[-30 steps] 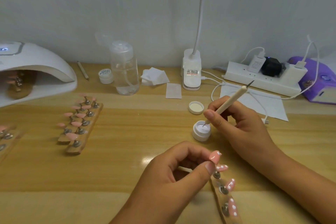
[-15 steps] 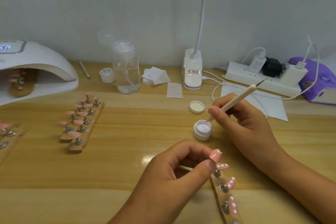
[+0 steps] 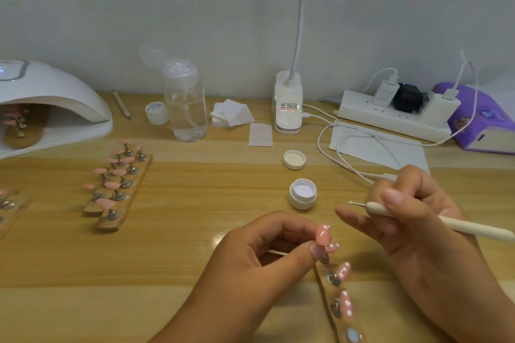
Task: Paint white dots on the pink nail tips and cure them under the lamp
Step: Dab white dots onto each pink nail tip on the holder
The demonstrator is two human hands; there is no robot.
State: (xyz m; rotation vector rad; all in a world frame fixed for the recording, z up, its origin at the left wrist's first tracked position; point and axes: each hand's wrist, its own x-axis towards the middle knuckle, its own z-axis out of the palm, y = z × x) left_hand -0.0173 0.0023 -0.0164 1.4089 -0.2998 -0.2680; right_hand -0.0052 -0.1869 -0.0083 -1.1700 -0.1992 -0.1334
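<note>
My left hand [image 3: 262,253] pinches a small stand that carries a pink nail tip [image 3: 323,234] with white dots near its top. Below it lies a wooden holder strip [image 3: 331,295] with more dotted pink tips. My right hand [image 3: 412,214] grips a cream dotting pen [image 3: 434,221], whose thin metal point aims left, a short way right of the held tip. An open white jar of white gel [image 3: 303,194] stands just behind both hands. The white curing lamp [image 3: 47,100] sits at the far left with a strip of tips inside.
Two wooden strips of plain pink tips [image 3: 119,184] lie left of centre, another strip [image 3: 8,203] at the left edge. Jar lid [image 3: 294,159], clear pump bottle [image 3: 185,100], wipes [image 3: 231,113], desk lamp base [image 3: 287,103], power strip [image 3: 395,114], cables and a purple box [image 3: 485,120] line the back.
My right hand lifted the pen's point out of the gel jar, swung the pen to lie nearly level and drew it back toward the held nail tip. My left hand stayed put.
</note>
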